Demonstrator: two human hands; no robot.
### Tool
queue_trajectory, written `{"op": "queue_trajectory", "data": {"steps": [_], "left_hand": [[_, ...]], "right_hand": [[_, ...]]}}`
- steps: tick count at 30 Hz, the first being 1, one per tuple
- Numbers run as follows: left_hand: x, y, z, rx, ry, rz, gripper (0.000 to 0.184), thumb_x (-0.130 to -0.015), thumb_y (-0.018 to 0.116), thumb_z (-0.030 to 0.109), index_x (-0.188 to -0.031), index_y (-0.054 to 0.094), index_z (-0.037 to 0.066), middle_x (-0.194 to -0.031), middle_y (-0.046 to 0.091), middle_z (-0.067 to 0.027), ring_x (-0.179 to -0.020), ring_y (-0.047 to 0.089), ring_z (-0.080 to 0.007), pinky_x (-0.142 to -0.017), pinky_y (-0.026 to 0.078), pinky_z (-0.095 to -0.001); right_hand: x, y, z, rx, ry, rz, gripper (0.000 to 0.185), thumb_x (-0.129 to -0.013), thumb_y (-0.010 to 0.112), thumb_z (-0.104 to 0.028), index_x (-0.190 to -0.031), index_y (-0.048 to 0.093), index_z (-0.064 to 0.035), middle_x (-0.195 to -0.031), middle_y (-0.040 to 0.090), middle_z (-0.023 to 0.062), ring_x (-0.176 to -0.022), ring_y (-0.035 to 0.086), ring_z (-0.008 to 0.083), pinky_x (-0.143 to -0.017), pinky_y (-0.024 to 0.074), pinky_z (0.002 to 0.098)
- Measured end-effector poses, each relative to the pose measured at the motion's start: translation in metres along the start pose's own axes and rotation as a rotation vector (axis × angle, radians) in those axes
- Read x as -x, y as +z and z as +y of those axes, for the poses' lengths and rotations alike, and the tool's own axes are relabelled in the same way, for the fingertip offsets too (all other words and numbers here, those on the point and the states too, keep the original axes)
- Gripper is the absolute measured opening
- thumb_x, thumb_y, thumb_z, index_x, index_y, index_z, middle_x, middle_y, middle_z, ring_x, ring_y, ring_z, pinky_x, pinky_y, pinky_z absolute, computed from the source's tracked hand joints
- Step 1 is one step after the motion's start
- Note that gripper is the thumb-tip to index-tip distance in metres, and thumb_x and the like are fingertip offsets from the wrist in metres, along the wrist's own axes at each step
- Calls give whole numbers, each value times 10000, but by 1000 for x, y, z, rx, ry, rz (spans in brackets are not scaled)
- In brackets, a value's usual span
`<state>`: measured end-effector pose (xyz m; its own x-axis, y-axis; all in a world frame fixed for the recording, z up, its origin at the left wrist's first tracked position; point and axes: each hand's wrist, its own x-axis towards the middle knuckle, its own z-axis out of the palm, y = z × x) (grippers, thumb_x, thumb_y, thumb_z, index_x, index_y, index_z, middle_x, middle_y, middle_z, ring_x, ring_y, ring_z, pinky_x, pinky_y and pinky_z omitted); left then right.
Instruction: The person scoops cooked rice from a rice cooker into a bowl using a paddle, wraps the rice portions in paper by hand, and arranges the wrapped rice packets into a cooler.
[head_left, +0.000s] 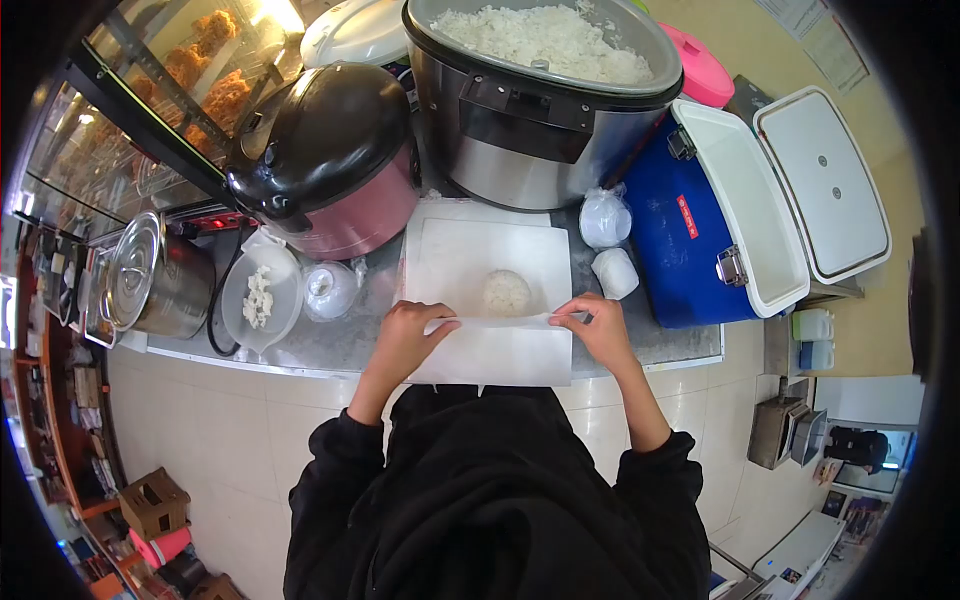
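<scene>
A rounded mound of white rice (507,293) rests on a sheet of white wrapping paper (470,262), which lies on more sheets at the counter's front edge. My left hand (412,332) pinches the near edge of the paper at its left. At the right end of the same edge, my right hand (596,326) pinches it too. Between my hands the edge is lifted and stretched in a straight line just in front of the rice. Part of the paper hangs over the counter's front.
Behind the paper stands a large open rice cooker (540,130) full of rice. A closed pink-and-black cooker (335,170) and a bowl with some rice (262,300) are on the left. An open blue cool box (700,220) and wrapped white bundles (606,218) sit right.
</scene>
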<state>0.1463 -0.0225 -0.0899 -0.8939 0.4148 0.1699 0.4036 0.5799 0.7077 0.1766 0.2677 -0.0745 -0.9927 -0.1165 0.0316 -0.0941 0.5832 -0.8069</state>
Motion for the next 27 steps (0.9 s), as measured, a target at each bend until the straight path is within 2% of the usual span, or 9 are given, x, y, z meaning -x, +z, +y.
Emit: {"op": "queue_trajectory", "data": {"steps": [5, 8, 11, 14, 17, 20, 23, 25, 27], "left_hand": [[2, -1, -18, 240, -98, 47, 153, -818, 666, 186, -848, 659, 36, -741, 664, -100, -634, 634, -200, -630, 473, -280], [-7, 9, -28, 506, -351, 64, 201, -849, 647, 210, -897, 642, 15, -700, 638, -76, -608, 586, -122, -617, 453, -252], [-14, 44, -55, 695, -376, 193, 219, -867, 631, 230, -902, 622, 14, -683, 614, -59, -606, 545, -102, -598, 444, -259], [-17, 64, -70, 594, -367, 256, 192, -879, 605, 205, -859, 607, 14, -668, 595, -83, -590, 543, -147, -583, 435, -271], [-17, 57, -66, 239, -362, 243, 132, -885, 574, 153, -892, 585, 21, -663, 576, -110, -569, 546, -206, -579, 439, -291], [-15, 40, -43, 152, -304, 422, 120, -861, 574, 86, -961, 559, 21, -737, 579, -141, -641, 568, -264, -620, 452, -314], [-9, 29, -19, -174, 28, 680, 192, -833, 587, 38, -1016, 535, 17, -863, 592, -148, -746, 585, -281, -670, 460, -337], [19, 38, -1, 20, 42, 433, 221, -807, 602, 9, -1018, 536, 3, -966, 576, -158, -864, 574, -296, -763, 450, -350], [39, 42, 23, 373, -134, 41, 234, -834, 583, 6, -1059, 522, -1, -1012, 584, -148, -967, 574, -270, -859, 437, -346]], "right_hand": [[-2, 4, 13, -214, 156, 72, 259, -758, 704, -71, -1013, 665, -57, -782, 671, 37, -661, 565, 63, -598, 408, 206], [-8, 15, 34, -339, 216, 171, 329, -796, 686, -68, -1118, 617, -68, -801, 657, -8, -640, 512, 14, -575, 368, 165], [-13, 35, 52, -488, 204, 302, 328, -818, 673, -79, -1138, 603, -67, -825, 634, -34, -637, 481, 4, -559, 345, 154], [-18, 57, 78, -434, 138, 440, 311, -814, 674, -97, -1116, 613, -62, -857, 604, -38, -700, 477, 5, -587, 336, 148], [-15, 53, 73, -231, 360, 320, 296, -837, 628, -85, -1131, 602, -64, -958, 619, 30, -741, 529, 85, -642, 399, 214], [-14, 54, 65, 42, 76, 550, 269, -877, 553, -96, -1141, 591, -58, -1114, 587, 134, -956, 570, 236, -848, 432, 337], [-4, 48, 19, 525, -289, 384, 355, -890, 506, -107, -1237, 513, -34, -1294, 461, 206, -1228, 421, 336, -1043, 301, 450], [5, 69, 9, 527, -312, 133, 470, -868, 540, -115, -1314, 421, -30, -1380, 379, 178, -1319, 301, 312, -1087, 220, 462], [7, 83, 6, 508, -309, -25, 566, -857, 559, -131, -1368, 341, -20, -1436, 315, 160, -1367, 235, 296, -1109, 179, 466]]}}
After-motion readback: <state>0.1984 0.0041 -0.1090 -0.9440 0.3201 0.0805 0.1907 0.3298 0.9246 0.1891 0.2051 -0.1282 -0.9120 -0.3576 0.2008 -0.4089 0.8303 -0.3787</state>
